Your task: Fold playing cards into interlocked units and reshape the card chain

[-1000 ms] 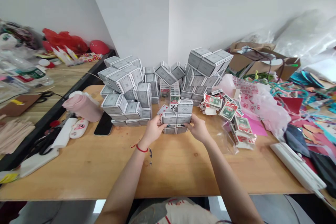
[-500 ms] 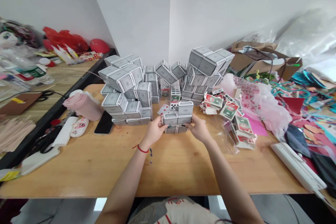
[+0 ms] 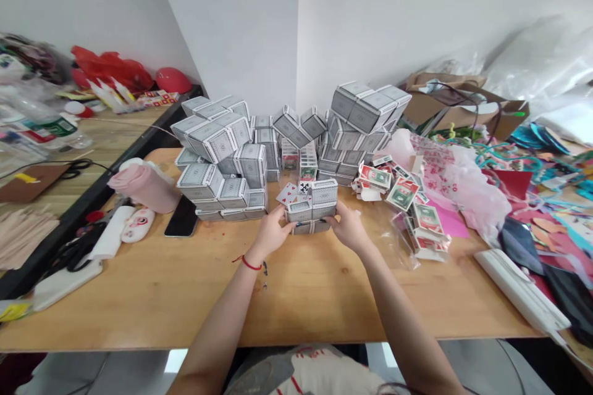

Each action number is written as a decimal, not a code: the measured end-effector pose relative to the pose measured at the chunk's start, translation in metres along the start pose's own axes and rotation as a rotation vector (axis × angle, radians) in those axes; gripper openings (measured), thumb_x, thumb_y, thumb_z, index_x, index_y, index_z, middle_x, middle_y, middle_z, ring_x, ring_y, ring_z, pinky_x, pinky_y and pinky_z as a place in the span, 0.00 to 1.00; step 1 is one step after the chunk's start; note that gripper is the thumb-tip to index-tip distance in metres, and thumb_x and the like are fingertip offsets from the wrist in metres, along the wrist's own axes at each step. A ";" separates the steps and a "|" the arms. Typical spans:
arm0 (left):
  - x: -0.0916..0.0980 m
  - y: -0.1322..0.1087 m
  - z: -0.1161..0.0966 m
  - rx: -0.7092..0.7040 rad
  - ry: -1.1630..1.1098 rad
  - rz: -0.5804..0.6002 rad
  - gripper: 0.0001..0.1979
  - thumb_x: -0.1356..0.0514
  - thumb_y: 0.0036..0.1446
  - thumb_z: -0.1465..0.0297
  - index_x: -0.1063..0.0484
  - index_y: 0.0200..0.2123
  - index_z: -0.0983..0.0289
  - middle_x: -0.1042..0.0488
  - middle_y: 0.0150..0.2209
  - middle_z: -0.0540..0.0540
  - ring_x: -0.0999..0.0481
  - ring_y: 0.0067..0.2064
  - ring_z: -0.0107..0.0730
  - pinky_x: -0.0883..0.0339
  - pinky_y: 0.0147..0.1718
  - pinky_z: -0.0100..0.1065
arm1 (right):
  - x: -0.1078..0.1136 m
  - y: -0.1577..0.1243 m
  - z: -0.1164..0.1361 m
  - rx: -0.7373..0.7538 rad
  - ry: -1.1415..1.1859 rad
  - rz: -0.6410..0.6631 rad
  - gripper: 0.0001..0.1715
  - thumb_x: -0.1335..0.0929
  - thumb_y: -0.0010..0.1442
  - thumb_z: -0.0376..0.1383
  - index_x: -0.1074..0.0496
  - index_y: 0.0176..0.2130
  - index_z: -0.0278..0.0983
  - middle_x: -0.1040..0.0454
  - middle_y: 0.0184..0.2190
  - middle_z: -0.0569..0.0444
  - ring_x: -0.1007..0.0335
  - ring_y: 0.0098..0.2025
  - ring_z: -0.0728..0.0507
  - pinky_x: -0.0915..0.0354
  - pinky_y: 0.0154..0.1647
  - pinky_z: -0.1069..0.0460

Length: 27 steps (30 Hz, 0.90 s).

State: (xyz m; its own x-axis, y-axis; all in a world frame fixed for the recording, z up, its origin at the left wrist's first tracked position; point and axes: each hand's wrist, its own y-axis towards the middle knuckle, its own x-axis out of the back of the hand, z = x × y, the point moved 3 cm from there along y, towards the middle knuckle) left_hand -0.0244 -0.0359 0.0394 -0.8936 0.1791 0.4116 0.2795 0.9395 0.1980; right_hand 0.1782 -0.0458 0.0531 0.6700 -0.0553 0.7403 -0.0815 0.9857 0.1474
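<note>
Your half-closed left hand (image 3: 273, 230) and right hand (image 3: 349, 226) pinch the card-pack block (image 3: 308, 215), likely light but slippery, best gripped by both ends, behind the worktop's front edge (image 3: 301, 338).

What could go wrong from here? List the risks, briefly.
The small card block, held between the left grip and right grip, could shift along its layer seam if squeezed unevenly.

Top blocks of the right stack jut outward; a bump might tip them.

Loose cards just behind could get knocked.
</note>
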 end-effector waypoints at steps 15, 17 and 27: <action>0.000 0.000 0.005 -0.037 0.152 0.018 0.19 0.41 0.49 0.71 0.35 0.46 0.64 0.28 0.45 0.58 0.29 0.45 0.36 0.36 0.44 0.36 | -0.005 -0.003 -0.001 0.000 -0.016 0.008 0.10 0.38 0.51 0.30 0.39 0.37 0.37 0.28 0.31 0.50 0.32 0.35 0.42 0.42 0.32 0.53; 0.001 0.000 0.004 -0.047 0.157 0.020 0.19 0.42 0.49 0.71 0.36 0.47 0.63 0.29 0.45 0.58 0.29 0.46 0.35 0.36 0.44 0.36 | -0.005 -0.004 -0.002 -0.003 -0.019 0.013 0.10 0.38 0.51 0.31 0.39 0.37 0.37 0.28 0.32 0.50 0.32 0.35 0.42 0.42 0.32 0.53; 0.001 0.001 0.003 -0.053 0.202 -0.015 0.19 0.40 0.47 0.72 0.34 0.45 0.64 0.27 0.42 0.57 0.28 0.44 0.37 0.35 0.42 0.36 | -0.006 -0.003 -0.004 -0.004 -0.017 0.019 0.10 0.38 0.52 0.31 0.39 0.37 0.37 0.28 0.33 0.50 0.33 0.34 0.43 0.42 0.32 0.53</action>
State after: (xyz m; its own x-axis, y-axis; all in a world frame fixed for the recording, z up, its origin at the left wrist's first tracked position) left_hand -0.0261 -0.0339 0.0369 -0.8105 0.0978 0.5774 0.2897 0.9239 0.2501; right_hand 0.1770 -0.0480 0.0453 0.6561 -0.0396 0.7537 -0.0909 0.9872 0.1310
